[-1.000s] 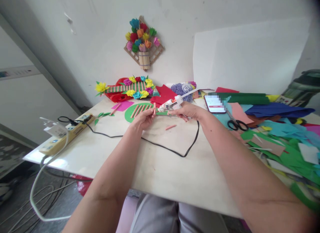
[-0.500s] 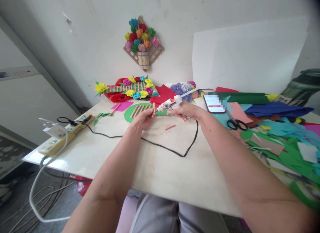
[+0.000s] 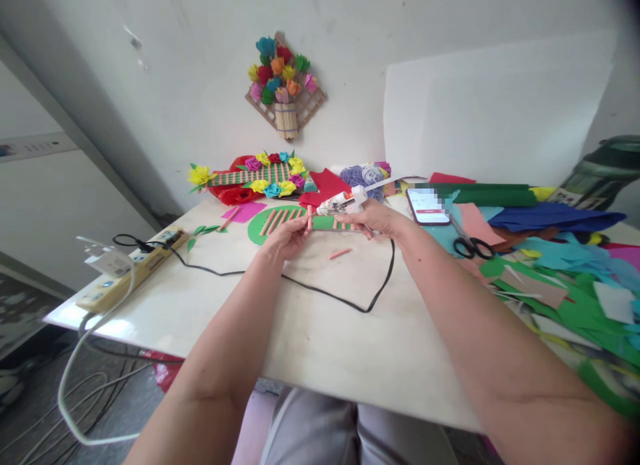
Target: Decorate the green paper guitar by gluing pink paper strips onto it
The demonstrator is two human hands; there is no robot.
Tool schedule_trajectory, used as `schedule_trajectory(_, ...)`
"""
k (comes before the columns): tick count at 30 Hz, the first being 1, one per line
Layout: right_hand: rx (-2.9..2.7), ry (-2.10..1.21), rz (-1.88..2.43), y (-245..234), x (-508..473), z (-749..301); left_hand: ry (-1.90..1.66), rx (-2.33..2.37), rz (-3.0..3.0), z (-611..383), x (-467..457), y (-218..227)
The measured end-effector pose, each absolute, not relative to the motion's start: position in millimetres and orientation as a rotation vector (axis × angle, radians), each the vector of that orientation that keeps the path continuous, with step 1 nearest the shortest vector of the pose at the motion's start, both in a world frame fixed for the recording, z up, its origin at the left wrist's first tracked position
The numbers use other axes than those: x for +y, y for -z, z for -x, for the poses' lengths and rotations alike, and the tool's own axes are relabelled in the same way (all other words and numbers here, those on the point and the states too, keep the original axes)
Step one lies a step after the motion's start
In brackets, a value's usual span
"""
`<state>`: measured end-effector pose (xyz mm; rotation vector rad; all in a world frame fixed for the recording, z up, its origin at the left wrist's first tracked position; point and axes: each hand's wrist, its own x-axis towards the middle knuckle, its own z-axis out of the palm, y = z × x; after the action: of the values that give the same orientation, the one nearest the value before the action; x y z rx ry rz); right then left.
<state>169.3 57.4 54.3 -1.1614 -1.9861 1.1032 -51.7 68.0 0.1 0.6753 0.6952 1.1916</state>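
Note:
My left hand [image 3: 287, 236] pinches a short pink paper stick [image 3: 309, 218] and holds it upright over the table. A white hot glue gun [image 3: 344, 201] is gripped in my right hand [image 3: 377, 218], its nozzle pointing left toward the top of that stick. Just behind lies a green paper disc [image 3: 259, 229] with several pink sticks laid side by side on it. One loose pink stick [image 3: 341, 253] rests on the table in front of my hands. The gun's black cord [image 3: 325, 293] loops across the tabletop.
A yellow power strip [image 3: 131, 265] sits at the left table edge. A phone [image 3: 429, 206] and black scissors [image 3: 467, 245] lie right of my hands, beside heaped coloured felt scraps [image 3: 565, 278]. Paper-flower crafts [image 3: 260, 173] stand at the wall, another flower piece [image 3: 285, 78] hangs above.
The glue gun has lifted slightly and its nozzle has moved a little away from the stick. My left hand holds the stick in nearly the same place.

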Motion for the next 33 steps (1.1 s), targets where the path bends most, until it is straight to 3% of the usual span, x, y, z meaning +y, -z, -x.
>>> schedule_trajectory(33,-2.022,-1.154,1.157,-53.0,57.1,-167.7,-1.267,0.731,-0.642,50.0,67.0,-2.2)
